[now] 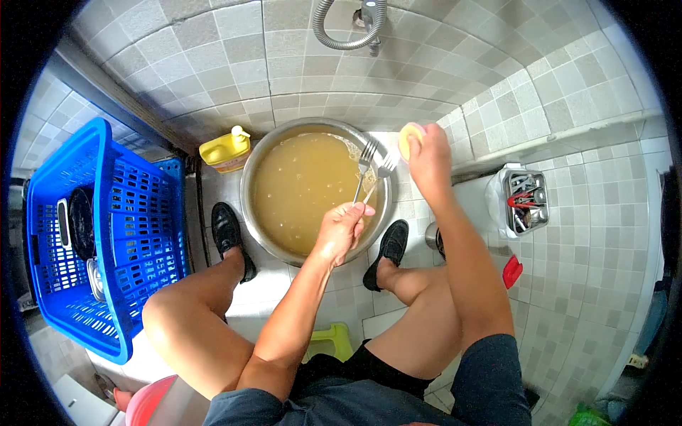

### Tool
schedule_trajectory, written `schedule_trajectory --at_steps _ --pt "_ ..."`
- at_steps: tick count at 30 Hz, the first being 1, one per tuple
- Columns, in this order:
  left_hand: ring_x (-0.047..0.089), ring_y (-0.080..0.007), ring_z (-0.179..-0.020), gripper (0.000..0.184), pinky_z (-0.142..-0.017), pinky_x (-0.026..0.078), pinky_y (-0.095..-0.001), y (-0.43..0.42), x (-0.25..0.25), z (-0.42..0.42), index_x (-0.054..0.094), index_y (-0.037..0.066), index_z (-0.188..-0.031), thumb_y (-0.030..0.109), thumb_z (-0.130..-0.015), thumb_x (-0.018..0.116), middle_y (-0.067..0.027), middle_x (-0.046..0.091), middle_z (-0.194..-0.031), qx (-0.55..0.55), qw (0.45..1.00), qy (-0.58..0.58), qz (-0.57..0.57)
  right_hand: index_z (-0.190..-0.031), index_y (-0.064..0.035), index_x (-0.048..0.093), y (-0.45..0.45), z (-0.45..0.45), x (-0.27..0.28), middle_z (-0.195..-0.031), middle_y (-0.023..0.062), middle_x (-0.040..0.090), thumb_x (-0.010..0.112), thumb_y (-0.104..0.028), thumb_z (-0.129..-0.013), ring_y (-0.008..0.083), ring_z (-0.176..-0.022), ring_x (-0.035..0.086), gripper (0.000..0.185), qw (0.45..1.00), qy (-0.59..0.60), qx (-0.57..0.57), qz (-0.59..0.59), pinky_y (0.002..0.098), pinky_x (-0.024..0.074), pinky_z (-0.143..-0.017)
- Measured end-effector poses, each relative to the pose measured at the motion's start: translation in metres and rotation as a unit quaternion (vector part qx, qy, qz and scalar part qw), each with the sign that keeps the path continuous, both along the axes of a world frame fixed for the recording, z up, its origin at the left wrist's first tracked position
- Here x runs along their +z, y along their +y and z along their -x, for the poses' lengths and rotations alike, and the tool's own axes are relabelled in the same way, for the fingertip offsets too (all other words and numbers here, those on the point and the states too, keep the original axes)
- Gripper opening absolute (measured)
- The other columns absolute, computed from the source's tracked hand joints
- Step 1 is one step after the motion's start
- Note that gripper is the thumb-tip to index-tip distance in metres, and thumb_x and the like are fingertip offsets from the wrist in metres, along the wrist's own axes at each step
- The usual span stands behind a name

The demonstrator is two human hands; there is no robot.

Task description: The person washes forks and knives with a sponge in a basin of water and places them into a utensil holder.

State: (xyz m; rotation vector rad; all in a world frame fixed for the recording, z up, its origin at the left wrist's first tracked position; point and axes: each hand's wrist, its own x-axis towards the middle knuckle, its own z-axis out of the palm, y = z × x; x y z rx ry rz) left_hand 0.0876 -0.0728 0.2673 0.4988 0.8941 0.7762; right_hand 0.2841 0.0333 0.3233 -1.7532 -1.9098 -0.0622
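Note:
My left hand (339, 233) is closed around the handles of two metal forks (366, 157), their tines pointing away from me and spread slightly apart. The forks are above the right side of a wide metal basin (253, 234) filled with cloudy brownish water (302, 188). In my right hand (431, 162), a yellow and pink sponge (408, 139) is pinched between the fingers. It is just right of the fork tines and apart from them, past the basin's rim.
A blue plastic basket (117, 263) with pans inside stands at left. Beyond the basin is a yellow pump bottle (226, 150). To the right, a metal container (526, 202) holds utensils near a red object (511, 271). A shower hose (348, 44) hangs on the tiled wall.

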Motion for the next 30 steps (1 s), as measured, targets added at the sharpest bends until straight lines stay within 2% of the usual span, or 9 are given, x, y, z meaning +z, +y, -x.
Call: schedule_trajectory --at_steps 4,6,7,10,16,20,22,26,30 --pt "0.034 -0.0059 -0.04 0.029 -0.036 0.025 -0.0233 0.003 -0.001 0.005 0.065 0.003 -0.099 0.026 -0.105 0.048 0.0047 0.043 -0.055 0.008 0.999 -0.03 0.018 -0.102 -0.0047 0.061 -0.01 0.023 0.037 -0.098 0.0164 0.064 0.067 -0.015 -0.087 0.0384 -0.096 0.062 0.018 0.992 0.097 -0.015 0.081 0.0468 0.0492 -0.081" --pt "0.034 -0.0058 -0.04 0.029 -0.036 0.025 -0.0233 0.004 0.004 0.009 0.065 0.003 -0.099 0.026 -0.105 0.049 0.0046 0.043 -0.055 0.0 0.999 -0.04 0.026 -0.093 -0.0095 0.064 -0.018 0.033 0.037 -0.093 0.0086 0.065 0.071 -0.017 -0.084 0.0327 -0.096 0.063 0.013 0.949 0.175 0.172 0.197 0.0457 0.0479 -0.08" --pt "0.033 -0.0057 -0.04 0.029 -0.035 0.024 -0.0232 0.005 0.009 0.011 0.065 0.002 -0.099 0.026 -0.104 0.049 0.0044 0.042 -0.055 -0.026 0.999 -0.038 0.022 -0.088 -0.0145 0.067 -0.019 0.037 0.033 -0.091 0.0005 0.065 0.074 -0.023 -0.082 0.0262 -0.092 0.063 0.012 0.967 0.003 0.232 0.104 0.0442 0.0452 -0.078" --pt "0.032 -0.0055 -0.04 0.029 -0.035 0.022 -0.0229 0.002 0.022 0.015 0.064 0.001 -0.099 0.025 -0.104 0.049 0.0042 0.041 -0.055 -0.073 0.997 -0.021 0.026 -0.089 -0.0163 0.068 -0.012 0.031 0.028 -0.09 -0.003 0.064 0.074 -0.027 -0.08 0.0232 -0.088 0.061 0.015 0.97 -0.156 0.187 0.018 0.0425 0.0422 -0.077" --pt "0.027 -0.0051 -0.041 0.029 -0.036 0.02 -0.0227 0.004 0.009 0.02 0.063 0.001 -0.098 0.026 -0.104 0.05 0.0043 0.038 -0.056 -0.089 0.992 -0.073 0.048 -0.093 -0.0102 0.064 0.006 -0.003 0.026 -0.092 0.0055 0.064 0.067 -0.029 -0.089 0.0276 -0.09 0.061 0.019 0.987 -0.158 -0.015 -0.026 0.0461 0.0423 -0.075" --pt "0.027 -0.005 -0.042 0.03 -0.037 0.019 -0.0224 0.006 0.003 0.028 0.061 0.001 -0.1 0.027 -0.105 0.048 0.0043 0.038 -0.057 -0.055 0.989 -0.124 0.062 -0.1 -0.0057 0.062 0.007 -0.008 0.043 -0.092 0.012 0.066 0.067 -0.025 -0.09 0.0328 -0.091 0.064 0.022 0.995 -0.048 -0.069 -0.047 0.0462 0.0468 -0.077" --pt "0.028 -0.0057 -0.042 0.028 -0.037 0.02 -0.023 0.006 -0.004 0.029 0.062 0.002 -0.101 0.027 -0.104 0.049 0.0044 0.037 -0.057 -0.043 0.984 -0.156 0.075 -0.102 -0.002 0.061 0.005 -0.01 0.044 -0.096 0.0136 0.068 0.069 -0.018 -0.088 0.0269 -0.083 0.068 0.022 0.986 0.127 -0.09 -0.051 0.0377 0.0522 -0.074" --pt "0.029 -0.0059 -0.042 0.028 -0.037 0.022 -0.0228 0.007 -0.003 0.027 0.061 0.003 -0.104 0.027 -0.105 0.047 0.0038 0.038 -0.058 -0.017 0.985 -0.159 0.065 -0.106 0.0009 0.061 0.001 -0.011 0.043 -0.099 0.0113 0.069 0.068 -0.018 -0.09 0.0192 -0.086 0.067 0.026 0.969 0.235 -0.073 0.015 0.033 0.0524 -0.076" --pt "0.033 -0.0071 -0.044 0.029 -0.039 0.028 -0.0223 0.009 0.002 0.022 0.061 0.002 -0.108 0.027 -0.106 0.046 0.0025 0.04 -0.058 0.013 0.991 -0.13 0.018 -0.107 0.0053 0.06 -0.005 -0.001 0.035 -0.101 0.0143 0.068 0.066 -0.014 -0.088 0.0218 -0.089 0.067 0.028 0.857 0.488 -0.07 0.149 0.0353 0.0536 -0.079"
